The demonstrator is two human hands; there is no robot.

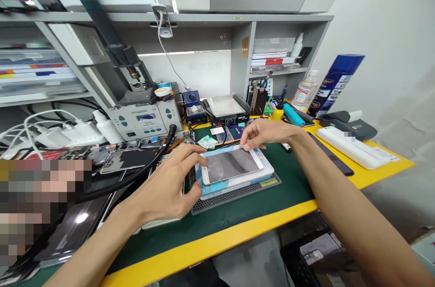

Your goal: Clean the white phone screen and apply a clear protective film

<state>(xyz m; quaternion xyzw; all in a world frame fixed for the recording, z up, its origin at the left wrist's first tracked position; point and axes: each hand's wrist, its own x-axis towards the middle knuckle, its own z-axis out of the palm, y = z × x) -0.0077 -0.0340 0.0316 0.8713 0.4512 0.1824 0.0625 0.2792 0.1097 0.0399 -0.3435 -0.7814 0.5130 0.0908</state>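
A white-framed smartphone (233, 167) with a dark screen lies face up on a white and light-blue flat box (268, 170). Under the box is a grey perforated mat (234, 197). My left hand (176, 178) is at the phone's left end, thumb and fingers apart, with the index fingertip at the phone's corner and the thumb beside the box. At the phone's far edge, the thumb and index finger of my right hand (260, 135) are pinched together; whatever is between them is too small to make out.
A black hose (149, 171) crosses the left side, over phone parts. Behind stand a rework station (146, 119) and a small heating plate (227, 112). To the right lie a dark phone (331, 153), a long white box (353, 146) and a blue spray can (335, 85).
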